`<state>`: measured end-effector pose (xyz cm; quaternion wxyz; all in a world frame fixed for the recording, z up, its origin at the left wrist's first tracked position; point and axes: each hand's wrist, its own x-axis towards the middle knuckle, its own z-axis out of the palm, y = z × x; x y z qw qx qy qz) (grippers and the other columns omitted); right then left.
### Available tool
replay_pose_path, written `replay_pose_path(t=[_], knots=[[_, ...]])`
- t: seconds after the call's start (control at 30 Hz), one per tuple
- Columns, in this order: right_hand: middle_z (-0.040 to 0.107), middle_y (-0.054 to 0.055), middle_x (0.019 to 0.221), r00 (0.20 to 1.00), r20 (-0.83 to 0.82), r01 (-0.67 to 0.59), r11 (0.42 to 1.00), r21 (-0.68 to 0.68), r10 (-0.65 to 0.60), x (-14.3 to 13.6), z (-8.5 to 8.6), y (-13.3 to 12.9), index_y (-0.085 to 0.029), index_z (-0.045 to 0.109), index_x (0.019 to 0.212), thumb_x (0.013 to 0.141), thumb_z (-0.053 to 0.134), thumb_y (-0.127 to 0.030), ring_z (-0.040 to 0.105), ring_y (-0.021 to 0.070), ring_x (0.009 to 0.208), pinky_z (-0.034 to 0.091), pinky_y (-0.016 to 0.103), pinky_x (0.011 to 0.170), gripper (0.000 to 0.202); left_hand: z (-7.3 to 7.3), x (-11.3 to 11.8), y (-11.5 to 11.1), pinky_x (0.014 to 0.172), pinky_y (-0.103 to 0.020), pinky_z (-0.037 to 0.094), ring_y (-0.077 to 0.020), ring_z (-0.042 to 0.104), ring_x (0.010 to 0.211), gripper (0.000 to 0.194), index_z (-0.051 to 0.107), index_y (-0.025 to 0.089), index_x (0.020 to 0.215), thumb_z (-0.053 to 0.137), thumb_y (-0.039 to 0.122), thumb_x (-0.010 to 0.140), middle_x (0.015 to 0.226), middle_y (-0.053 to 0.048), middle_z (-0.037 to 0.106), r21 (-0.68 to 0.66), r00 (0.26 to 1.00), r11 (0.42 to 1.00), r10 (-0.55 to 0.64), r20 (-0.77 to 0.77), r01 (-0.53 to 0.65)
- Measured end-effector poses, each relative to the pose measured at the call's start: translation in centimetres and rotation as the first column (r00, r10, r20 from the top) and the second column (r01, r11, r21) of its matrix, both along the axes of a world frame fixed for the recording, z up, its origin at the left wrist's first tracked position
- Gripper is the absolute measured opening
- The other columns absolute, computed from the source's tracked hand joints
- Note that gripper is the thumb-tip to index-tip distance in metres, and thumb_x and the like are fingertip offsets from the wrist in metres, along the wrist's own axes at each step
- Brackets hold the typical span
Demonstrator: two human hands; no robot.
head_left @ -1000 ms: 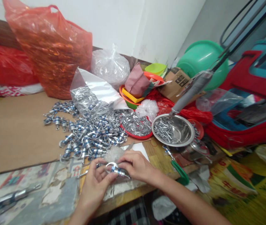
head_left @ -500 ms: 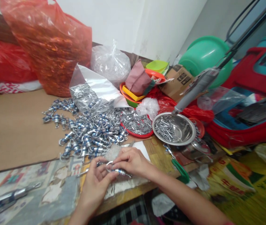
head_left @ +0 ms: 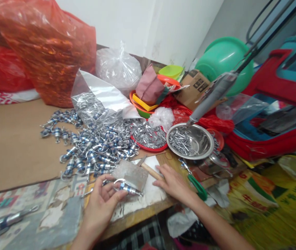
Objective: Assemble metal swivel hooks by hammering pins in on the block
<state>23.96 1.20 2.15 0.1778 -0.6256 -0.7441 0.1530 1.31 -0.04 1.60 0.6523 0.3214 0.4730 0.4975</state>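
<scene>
My left hand (head_left: pixel 106 196) pinches a small silver and blue metal fitting (head_left: pixel 129 189) with a curved hook or ring, over the near edge of the table. To the right, my right hand (head_left: pixel 170 180) rests its fingers on the wooden handle (head_left: pixel 151 172) of a hammer-like tool, whose head lies at the handle's upper left. Between the hands and just beyond the fitting is a grey metal block (head_left: pixel 131 173), on white paper (head_left: pixel 154 198). A large pile of similar fittings (head_left: pixel 93 149) spreads behind my left hand.
A steel bowl (head_left: pixel 202 142) of metal pins and a red tray (head_left: pixel 151 148) of small metal parts stand behind. Green-handled scissors or pliers (head_left: pixel 198 187) lie right of my right hand. A grey rod-like tool (head_left: pixel 213 99) slants above the bowl. Loose fittings (head_left: pixel 4 224) lie at left.
My right hand has left the fitting and moved right to the wooden handle. The metal block is now uncovered. My left hand still holds the fitting; the whole view has shifted slightly.
</scene>
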Motion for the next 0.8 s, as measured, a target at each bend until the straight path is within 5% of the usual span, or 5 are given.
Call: replay_pose_path(t=[0.13,0.4,0.53,0.7,0.8], knots=[[0.056,0.006,0.085,1.000,0.026,0.010,0.999,-0.034,-0.009,0.4,-0.6,-1.0,-0.017,0.055,0.096,0.082,0.045,-0.026,0.056,0.0187,0.080,0.044,0.031,0.071,0.019,-0.1,-0.1,0.0,0.062,-0.030,0.052,-0.0179,0.066,0.064,0.048,0.039,0.023,0.087,0.073,0.020,0.054,0.067,0.004,0.066,0.012,1.000,1.000,-0.003,-0.010,0.003],[0.057,0.005,0.106,0.958,-0.065,-0.251,0.929,0.273,0.279,-2.0,5.7,-3.9,-0.028,0.034,0.128,0.085,0.039,-0.013,0.055,0.0162,0.094,0.045,0.027,0.080,0.046,0.1,-0.1,-0.1,0.065,-0.033,0.052,-0.0172,0.066,0.065,0.045,0.038,0.024,0.088,0.071,0.019,0.057,0.067,0.005,0.065,0.017,1.000,0.999,-0.027,0.001,0.027],[0.062,0.005,0.086,0.946,0.100,-0.322,0.935,0.147,0.309,-2.7,5.0,-4.7,-0.026,0.034,0.130,0.082,0.035,-0.008,0.059,0.0162,0.073,0.049,0.026,0.063,0.051,0.2,-0.1,0.0,0.063,-0.031,0.052,-0.0162,0.066,0.062,0.048,0.037,0.024,0.086,0.073,0.018,0.054,0.065,0.005,0.066,0.021,1.000,1.000,-0.017,-0.002,0.017],[0.060,0.006,0.096,0.973,0.055,-0.229,0.946,0.229,0.222,-2.4,4.0,-5.1,-0.028,0.029,0.132,0.083,0.035,-0.009,0.057,0.0172,0.082,0.048,0.029,0.070,0.052,0.2,-0.2,-0.1,0.062,-0.030,0.052,-0.0162,0.066,0.063,0.047,0.038,0.023,0.087,0.072,0.018,0.055,0.065,0.005,0.066,0.026,1.000,1.000,-0.016,-0.022,0.016],[0.061,0.005,0.085,0.961,0.116,-0.266,0.954,0.136,0.251,-2.2,4.1,-5.4,-0.028,0.032,0.130,0.082,0.035,-0.008,0.058,0.0166,0.072,0.048,0.027,0.063,0.052,0.1,-0.4,-0.2,0.063,-0.031,0.052,-0.0170,0.066,0.063,0.048,0.038,0.023,0.087,0.072,0.019,0.055,0.065,0.005,0.066,0.022,0.999,1.000,-0.022,-0.026,0.022]])
